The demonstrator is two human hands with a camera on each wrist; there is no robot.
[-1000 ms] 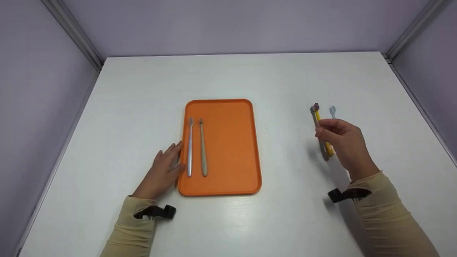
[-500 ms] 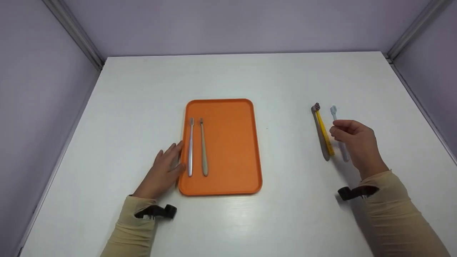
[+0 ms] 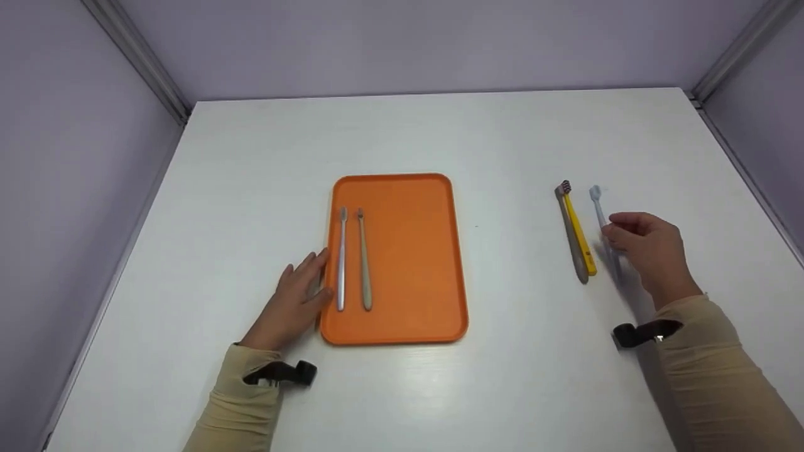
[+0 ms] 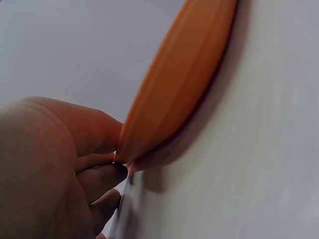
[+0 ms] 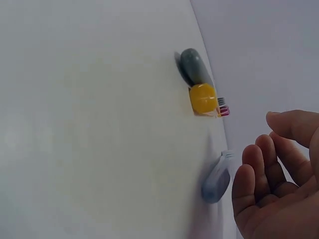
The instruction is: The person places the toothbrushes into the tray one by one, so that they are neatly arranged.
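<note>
White table (image 3: 440, 132) — slim pale-blue toothbrush (image 3: 598, 206)

The whole white worktop (image 3: 402, 138) is seen from above and in front by the head view. The flat orange plastic tray (image 4: 174, 84) is viewed edge-on, very near, by the left wrist view; three toothbrushes are shared by the low right wrist view.

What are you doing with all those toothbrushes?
A person's left hand rests against the left edge of a flat orange plastic tray, where a silver-grey toothbrush and a beige toothbrush lie side by side. On the white table to the right lie a grey toothbrush, a yellow toothbrush and a pale blue toothbrush. The right hand hovers by the pale blue one, holding nothing.
</note>
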